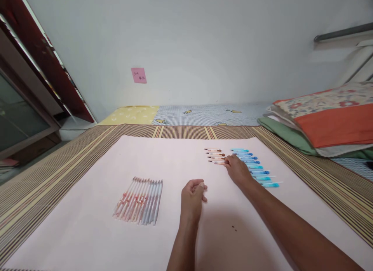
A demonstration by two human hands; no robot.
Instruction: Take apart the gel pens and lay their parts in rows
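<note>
My right hand (236,168) reaches to the upper right of the pale sheet (96,178), fingers pinched at the brown end of the nearest pen (215,162) in a short column. Several other brown-ended pens (214,154) lie just beyond it, dark tips pointing left. Right of this hand a column of blue and turquoise pens (264,178) lies side by side, partly hidden by my hand. My left hand (194,191) hovers over or rests on the middle of the sheet, fingers loosely curled and apart, nothing visible in them. A row of clear pens with pinkish and grey-blue barrels (138,201) lies to its left.
The sheet lies on a striped mat (72,166). Folded cloths and an orange floral pillow (335,119) are piled at the right. A pink note (139,75) sticks to the wall (204,46). Two small dark specks (234,228) mark the sheet near my right forearm.
</note>
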